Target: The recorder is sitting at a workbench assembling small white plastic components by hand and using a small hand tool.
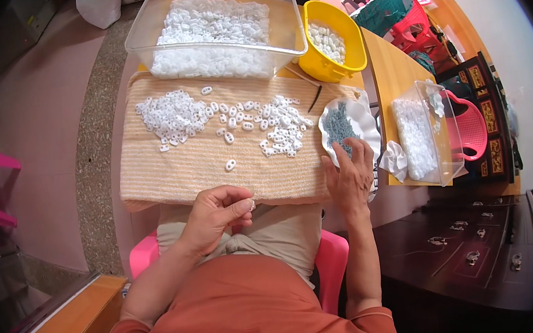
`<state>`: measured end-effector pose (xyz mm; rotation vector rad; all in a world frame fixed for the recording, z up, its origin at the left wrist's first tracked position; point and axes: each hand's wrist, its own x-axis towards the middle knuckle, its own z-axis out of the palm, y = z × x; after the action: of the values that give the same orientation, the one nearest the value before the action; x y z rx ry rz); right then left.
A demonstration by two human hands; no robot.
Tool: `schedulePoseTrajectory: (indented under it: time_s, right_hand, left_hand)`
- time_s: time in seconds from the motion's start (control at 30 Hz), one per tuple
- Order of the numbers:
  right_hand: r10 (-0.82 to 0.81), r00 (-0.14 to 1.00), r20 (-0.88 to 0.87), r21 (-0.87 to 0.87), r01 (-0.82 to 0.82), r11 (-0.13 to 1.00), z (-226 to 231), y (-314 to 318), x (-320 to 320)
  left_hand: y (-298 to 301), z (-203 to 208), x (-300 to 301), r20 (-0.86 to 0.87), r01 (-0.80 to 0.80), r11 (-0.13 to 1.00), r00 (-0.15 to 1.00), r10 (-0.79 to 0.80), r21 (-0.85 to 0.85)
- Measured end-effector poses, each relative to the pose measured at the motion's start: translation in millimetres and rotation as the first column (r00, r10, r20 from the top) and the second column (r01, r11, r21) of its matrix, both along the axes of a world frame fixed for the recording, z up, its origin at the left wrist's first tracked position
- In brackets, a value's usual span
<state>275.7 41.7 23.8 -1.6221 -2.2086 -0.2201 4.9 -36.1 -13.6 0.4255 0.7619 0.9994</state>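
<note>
My left hand (217, 218) is closed in a pinch near the front edge of the towel-covered table, holding a small white plastic piece (252, 204) between thumb and fingertips. At the right, my right hand (350, 180) reaches over a white scalloped dish (367, 114), its fingers bent and apart at the near side of a heap of small grey metal pins or screws (339, 126). A single white oval two-hole piece (230, 165) lies between my hands. Farther off are a large pile of white pieces (173, 116) and a smaller pile (285, 125), with loose ovals between them.
A clear bin (136, 42) of white pieces stands at the back, beside a yellow bucket (357, 43) of off-white pieces. A thin dark stick (315, 98) lies near the dish. Another clear bin (452, 170) and crumpled white paper (394, 159) sit at the right.
</note>
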Motion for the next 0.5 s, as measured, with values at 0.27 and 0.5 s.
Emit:
schedulePoseTrajectory:
  time_s: [0.27, 0.5]
  right_hand:
    - [0.033, 0.998, 0.049, 0.042, -0.035, 0.998, -12, 12, 3]
    - [0.03, 0.996, 0.082, 0.107, -0.038, 0.994, -26, 12, 5]
  left_hand:
    - [-1, 4, 4, -0.021, -0.003, 1.0, 1.0, 0.002, -0.03]
    - [0, 6, 5, -0.018, -0.009, 0.999, 1.0, 0.008, -0.038]
